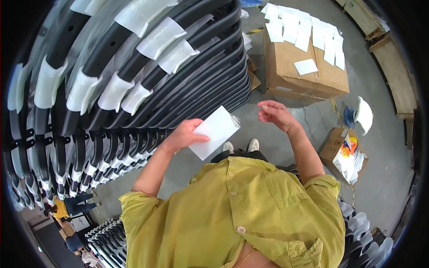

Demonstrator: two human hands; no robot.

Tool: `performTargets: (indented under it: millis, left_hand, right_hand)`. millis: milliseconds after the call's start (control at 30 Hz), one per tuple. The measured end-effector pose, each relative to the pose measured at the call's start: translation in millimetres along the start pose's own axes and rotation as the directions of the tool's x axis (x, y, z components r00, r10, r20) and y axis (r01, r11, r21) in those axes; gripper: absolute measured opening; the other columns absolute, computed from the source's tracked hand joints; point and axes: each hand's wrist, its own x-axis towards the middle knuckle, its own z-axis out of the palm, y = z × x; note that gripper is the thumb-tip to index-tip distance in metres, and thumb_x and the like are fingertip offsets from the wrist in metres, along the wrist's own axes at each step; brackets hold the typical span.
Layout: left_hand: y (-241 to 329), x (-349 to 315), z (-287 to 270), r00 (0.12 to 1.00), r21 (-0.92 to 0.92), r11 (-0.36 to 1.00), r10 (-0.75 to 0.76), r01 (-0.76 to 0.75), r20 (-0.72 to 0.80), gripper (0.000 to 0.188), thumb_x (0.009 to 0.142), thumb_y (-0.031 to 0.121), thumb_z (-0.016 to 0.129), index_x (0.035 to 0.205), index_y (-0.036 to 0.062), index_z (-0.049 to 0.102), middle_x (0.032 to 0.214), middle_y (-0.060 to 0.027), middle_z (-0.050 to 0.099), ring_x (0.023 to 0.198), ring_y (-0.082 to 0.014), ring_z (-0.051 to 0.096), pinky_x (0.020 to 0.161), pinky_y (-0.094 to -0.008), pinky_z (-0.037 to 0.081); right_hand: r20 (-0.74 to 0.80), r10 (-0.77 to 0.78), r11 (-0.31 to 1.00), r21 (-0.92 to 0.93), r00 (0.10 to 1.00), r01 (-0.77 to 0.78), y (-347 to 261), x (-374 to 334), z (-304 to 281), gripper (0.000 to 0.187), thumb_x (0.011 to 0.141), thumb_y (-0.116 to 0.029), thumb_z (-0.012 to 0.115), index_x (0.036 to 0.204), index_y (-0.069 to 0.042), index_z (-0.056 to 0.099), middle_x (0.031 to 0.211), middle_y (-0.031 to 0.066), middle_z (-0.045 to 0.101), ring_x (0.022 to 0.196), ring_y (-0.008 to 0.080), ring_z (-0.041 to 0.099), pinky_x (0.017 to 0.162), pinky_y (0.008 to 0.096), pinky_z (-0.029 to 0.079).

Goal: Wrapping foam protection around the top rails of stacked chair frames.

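A white foam sheet (215,133) is in my left hand (184,137), pinched near its left edge with the thumb on top. A clear strip that looks like tape (235,119) sticks out past the sheet's far right corner. My right hand (277,116) hovers in the air to the right, apart from the sheet. Its fingers are loosely bent and point left, with nothing visible in them. Close on my left stand stacked black curved metal tubes (210,53), several wrapped in white foam pieces (160,38).
Ahead right, a large cardboard box (290,62) carries several white sheets (290,24). Right of me are a small open carton (333,149) with white scraps and orange tape rolls, and a blue-and-white roll (350,117). Foam-tipped tubes (357,228) stand lower right; people (67,207) are lower left.
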Motion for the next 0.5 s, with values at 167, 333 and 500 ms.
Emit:
performTargets:
  millis: [167,333,500]
  left_hand:
    - [8.2,-15.3,19.0,0.997,0.046,0.997,-0.062,0.064,-0.049,0.033,0.067,0.010,0.068,0.095,-0.0012,0.055,0.085,-0.0046,0.059,0.075,-0.0097,0.055,0.068,-0.0238,0.045]
    - [7.3,-20.2,36.2,0.986,-0.039,0.994,-0.102,0.097,-0.133,0.032,0.067,0.010,0.068,0.095,0.0000,0.055,0.086,-0.0042,0.060,0.075,-0.0094,0.055,0.070,-0.0241,0.045]
    - [9.9,-35.7,39.8,0.985,0.003,0.995,-0.099,0.100,-0.141,0.032,0.066,0.011,0.068,0.094,0.0009,0.056,0.084,-0.0031,0.060,0.075,-0.0087,0.055,0.069,-0.0236,0.045]
  right_hand:
    - [0.086,-0.290,0.901,-0.309,0.953,0.303,-11.3,-17.7,52.8,0.038,0.075,-0.029,0.064,0.104,-0.006,0.052,0.097,0.0065,0.055,0.088,0.0156,0.053,0.075,0.0298,0.044]
    - [0.292,-0.638,0.184,-0.841,0.713,0.509,-2.0,-44.4,92.2,0.034,0.071,-0.022,0.067,0.095,-0.003,0.052,0.093,0.0073,0.053,0.086,0.0173,0.052,0.074,0.0305,0.043]
    - [0.081,-0.296,0.872,-0.385,0.952,0.304,4.7,-24.1,59.5,0.015,0.073,-0.014,0.065,0.077,-0.003,0.056,0.078,0.0037,0.058,0.068,0.0135,0.053,0.063,0.0277,0.044]
